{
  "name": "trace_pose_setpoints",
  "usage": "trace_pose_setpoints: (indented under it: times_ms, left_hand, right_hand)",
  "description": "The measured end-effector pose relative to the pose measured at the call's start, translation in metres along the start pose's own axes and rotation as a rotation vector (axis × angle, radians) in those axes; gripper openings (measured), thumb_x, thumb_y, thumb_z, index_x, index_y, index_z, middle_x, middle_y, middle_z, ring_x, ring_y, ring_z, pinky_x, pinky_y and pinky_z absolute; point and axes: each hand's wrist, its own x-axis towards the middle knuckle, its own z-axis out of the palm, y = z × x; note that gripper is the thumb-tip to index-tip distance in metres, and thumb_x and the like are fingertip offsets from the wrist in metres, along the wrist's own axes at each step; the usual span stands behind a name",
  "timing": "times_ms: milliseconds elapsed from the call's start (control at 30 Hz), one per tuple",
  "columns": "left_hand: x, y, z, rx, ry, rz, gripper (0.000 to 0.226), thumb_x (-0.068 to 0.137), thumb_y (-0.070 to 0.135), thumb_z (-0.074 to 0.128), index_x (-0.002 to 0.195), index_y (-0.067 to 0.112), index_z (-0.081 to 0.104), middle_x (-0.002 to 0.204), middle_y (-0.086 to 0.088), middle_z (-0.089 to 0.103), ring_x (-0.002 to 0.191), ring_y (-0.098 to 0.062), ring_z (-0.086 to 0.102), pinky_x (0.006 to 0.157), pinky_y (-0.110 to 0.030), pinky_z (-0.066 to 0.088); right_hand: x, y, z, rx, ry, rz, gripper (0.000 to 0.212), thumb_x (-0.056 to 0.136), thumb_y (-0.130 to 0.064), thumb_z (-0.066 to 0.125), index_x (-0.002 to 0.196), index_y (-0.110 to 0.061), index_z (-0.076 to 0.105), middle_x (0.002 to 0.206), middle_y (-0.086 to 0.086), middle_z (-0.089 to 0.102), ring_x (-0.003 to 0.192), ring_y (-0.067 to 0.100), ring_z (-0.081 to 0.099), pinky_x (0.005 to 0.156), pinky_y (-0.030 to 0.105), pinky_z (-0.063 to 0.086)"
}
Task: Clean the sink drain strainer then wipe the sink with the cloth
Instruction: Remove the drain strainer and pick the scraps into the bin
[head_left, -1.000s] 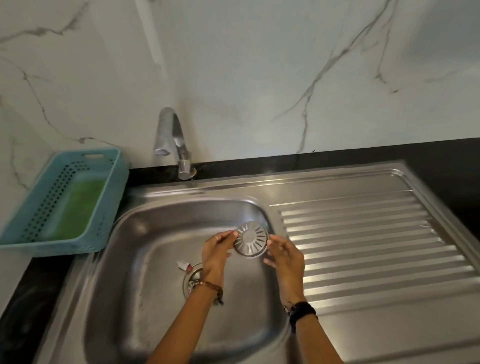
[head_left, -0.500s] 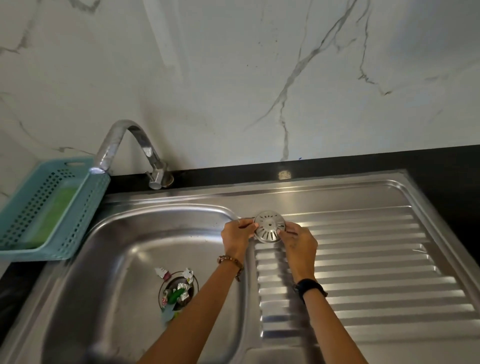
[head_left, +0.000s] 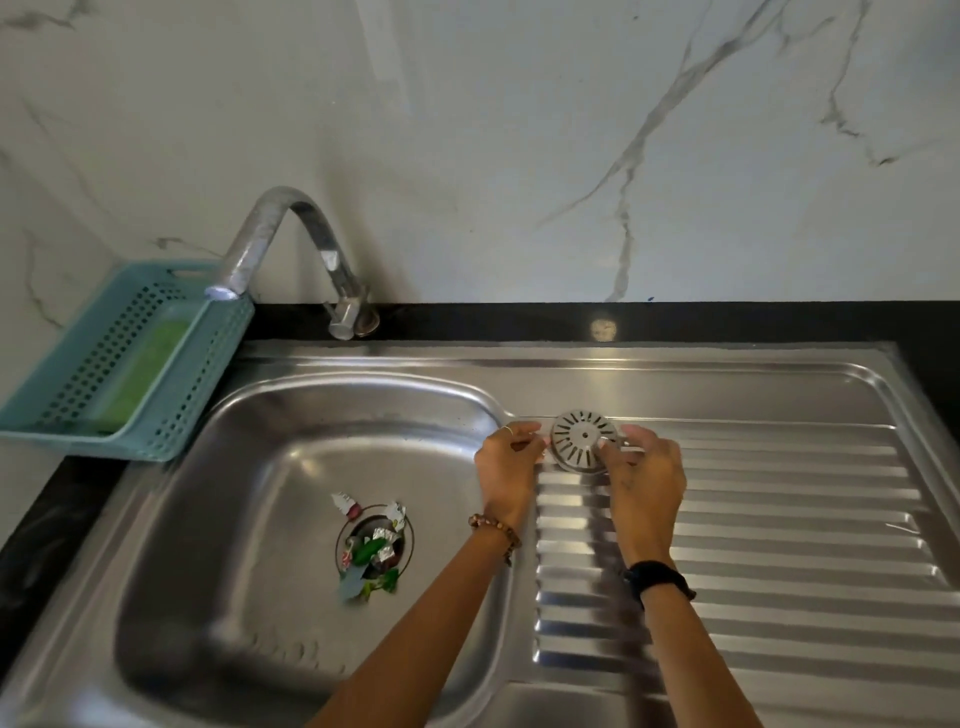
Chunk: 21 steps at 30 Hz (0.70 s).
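I can read no brand or writing on anything here; the scraps in the drain carry print too small to make out.

My left hand (head_left: 506, 467) has its fingers curled in, the fingertips at the left edge of the drain strainer (head_left: 583, 448), pinching its rim. My right hand (head_left: 644, 480) pinches the strainer's right side, thumb and fingers bent round the edge. Between the two hands the strainer sits at the near-left corner of the ribbed drainboard (head_left: 779, 519), just beside the basin rim; I cannot tell whether it rests on the steel or hangs a little above it. Its slotted face is turned up toward me.

A beaded bracelet (head_left: 493, 530) is on my left wrist and a black band (head_left: 657, 577) on my right.

In the basin of the sink (head_left: 234, 493), the open drain hole (head_left: 375, 545) is littered with torn wrapper bits (head_left: 371, 556), green, white and red, some lying on the basin floor just beside the hole. The curved tap (head_left: 291, 249) stands behind the basin, its spout over a teal perforated basket (head_left: 171, 405) on the black bench (head_left: 467, 319). Something green (head_left: 140, 374) lies inside the basket. Marble-patterned wall (head_left: 519, 130) rises behind.
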Motion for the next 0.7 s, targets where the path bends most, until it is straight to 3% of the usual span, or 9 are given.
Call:
trace_pose_setpoints:
  times_ms: [100, 200, 267, 367, 467, 567, 633, 700]
  left_hand:
    - [-0.006, -0.018, -0.029, 0.022, 0.026, -0.036, 0.016, 0.081, 0.012, 0.067, 0.097, 0.009, 0.070, 0.094, -0.007, 0.073, 0.085, -0.018, 0.068, 0.083, -0.033, 0.056]
    - [-0.009, -0.051, -0.074, 0.108, 0.086, -0.097, 0.014, 0.082, 0.013, 0.067, 0.094, 0.007, 0.070, 0.093, -0.009, 0.072, 0.076, -0.015, 0.066, 0.065, -0.018, 0.057]
    - [-0.010, -0.076, -0.110, 0.141, 0.146, -0.190, 0.010, 0.081, 0.012, 0.068, 0.089, 0.008, 0.069, 0.092, -0.010, 0.072, 0.072, -0.013, 0.063, 0.055, -0.011, 0.053]
    - [-0.009, -0.109, -0.155, 0.260, 0.201, -0.328, 0.009, 0.079, 0.009, 0.068, 0.087, 0.006, 0.071, 0.092, -0.013, 0.073, 0.083, -0.023, 0.066, 0.076, -0.028, 0.055]
    - [-0.006, -0.137, -0.187, 0.360, 0.151, -0.419, 0.010, 0.078, 0.005, 0.066, 0.086, 0.002, 0.071, 0.095, -0.016, 0.071, 0.092, -0.028, 0.064, 0.074, -0.024, 0.045]
    - [-0.005, -0.158, -0.205, 0.379, 0.092, -0.479, 0.001, 0.078, 0.007, 0.065, 0.077, 0.007, 0.065, 0.090, -0.014, 0.069, 0.088, -0.028, 0.063, 0.068, -0.027, 0.044]
    - [-0.003, -0.167, -0.209, 0.416, 0.061, -0.488, 0.012, 0.078, 0.016, 0.068, 0.083, 0.007, 0.063, 0.093, -0.015, 0.069, 0.085, -0.026, 0.061, 0.067, -0.028, 0.044]
    - [0.003, -0.173, -0.213, 0.428, 0.022, -0.505, 0.029, 0.077, 0.024, 0.071, 0.094, 0.003, 0.060, 0.100, -0.016, 0.068, 0.090, -0.029, 0.062, 0.067, -0.028, 0.042]
  right_hand:
    - [-0.017, -0.022, 0.017, 0.013, 0.000, -0.097, 0.027, 0.091, -0.024, 0.056, 0.112, -0.007, 0.058, 0.116, 0.012, 0.055, 0.103, 0.024, 0.057, 0.086, 0.037, 0.054]
    - [-0.050, -0.044, 0.048, 0.059, -0.165, -0.228, 0.012, 0.091, -0.021, 0.056, 0.100, -0.013, 0.061, 0.101, 0.001, 0.058, 0.084, 0.015, 0.060, 0.074, 0.035, 0.056]
    - [-0.077, -0.049, 0.076, 0.101, -0.337, -0.213, 0.011, 0.091, -0.019, 0.057, 0.098, -0.013, 0.063, 0.096, -0.001, 0.060, 0.082, 0.015, 0.062, 0.069, 0.034, 0.057]
    - [-0.111, -0.040, 0.116, 0.118, -0.579, -0.010, 0.011, 0.090, -0.016, 0.058, 0.097, -0.010, 0.065, 0.094, 0.003, 0.066, 0.082, 0.014, 0.064, 0.074, 0.036, 0.058]
    - [-0.130, -0.019, 0.149, 0.093, -0.694, 0.270, 0.014, 0.088, -0.009, 0.058, 0.095, -0.001, 0.066, 0.085, 0.008, 0.067, 0.072, 0.016, 0.062, 0.073, 0.035, 0.059]
    - [-0.142, 0.001, 0.174, 0.047, -0.657, 0.504, 0.010, 0.086, -0.007, 0.059, 0.090, -0.001, 0.065, 0.078, 0.010, 0.064, 0.067, 0.020, 0.060, 0.056, 0.023, 0.055]
    - [-0.145, 0.011, 0.185, -0.038, -0.607, 0.543, 0.009, 0.087, -0.010, 0.060, 0.079, -0.006, 0.062, 0.075, 0.009, 0.062, 0.063, 0.020, 0.059, 0.043, 0.017, 0.047]
    - [-0.147, 0.019, 0.199, -0.148, -0.562, 0.536, 0.024, 0.088, -0.015, 0.062, 0.065, -0.011, 0.056, 0.071, 0.008, 0.061, 0.056, 0.019, 0.057, 0.042, 0.019, 0.042]
